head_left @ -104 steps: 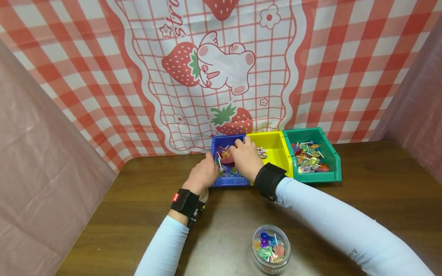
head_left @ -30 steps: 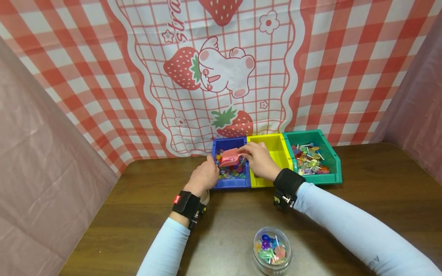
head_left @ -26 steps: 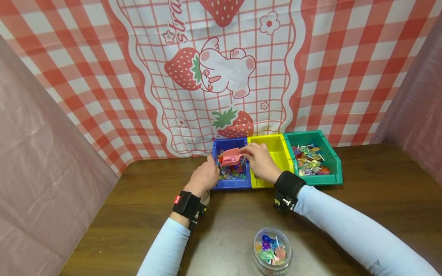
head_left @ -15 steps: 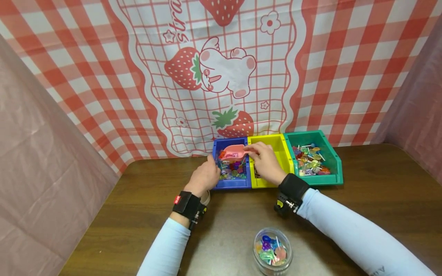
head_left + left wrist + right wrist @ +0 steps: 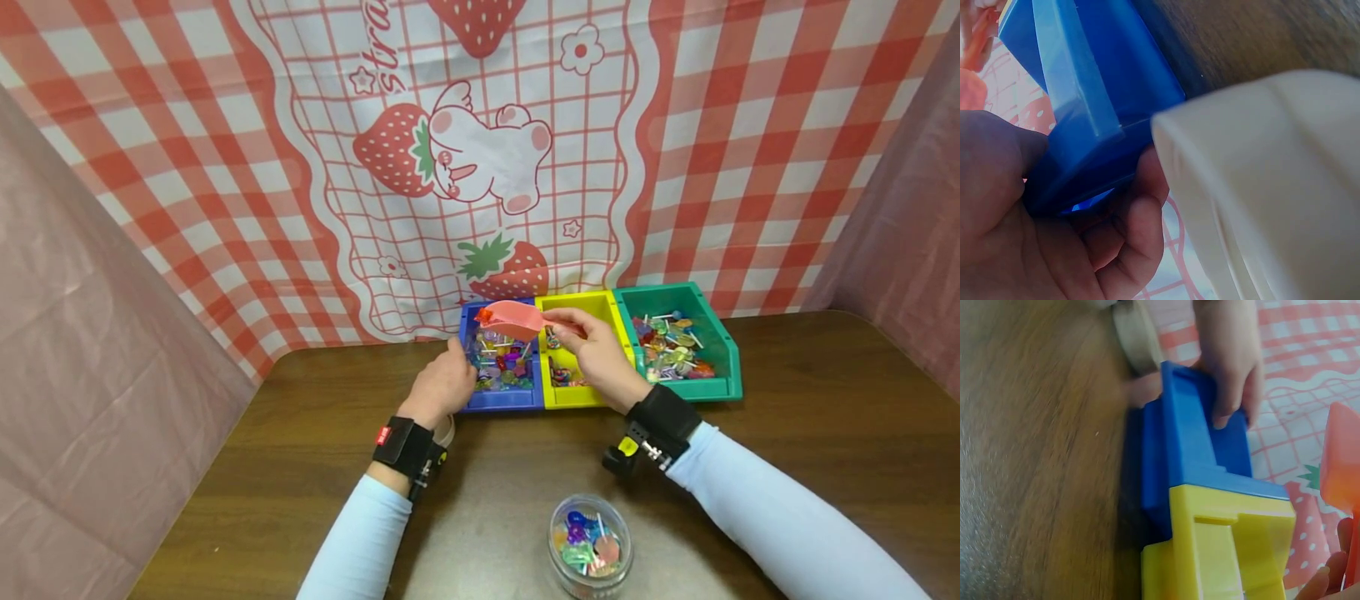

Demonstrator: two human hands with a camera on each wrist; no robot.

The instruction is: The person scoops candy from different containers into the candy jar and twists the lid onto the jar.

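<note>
My left hand [image 5: 441, 385] grips the left wall of the blue bin [image 5: 501, 399], thumb at the rim and fingers curled on the outside; the left wrist view shows the blue wall [image 5: 1079, 81] between them. The handle of a pink scoop [image 5: 517, 320] is held in my right hand [image 5: 602, 357], over the blue and yellow bins. A red translucent piece [image 5: 483, 316] sits at the scoop's mouth; the right wrist view shows the scoop [image 5: 1341, 459] from its side. Lollipop-like sticks and colourful charms [image 5: 510, 367] lie in the blue bin.
A yellow bin [image 5: 600, 307] with small charms adjoins the blue one, then a green bin [image 5: 660, 293] of lollipop charms. Nearer stands a clear jar [image 5: 590, 587] of colourful pieces. A cream round object [image 5: 446, 430] lies by the left wrist. Checked cloth [image 5: 750, 167] hangs behind.
The scoop has risen out of the blue bin and shifted right with my right hand, carrying the red piece. My left hand keeps its place on the blue bin.
</note>
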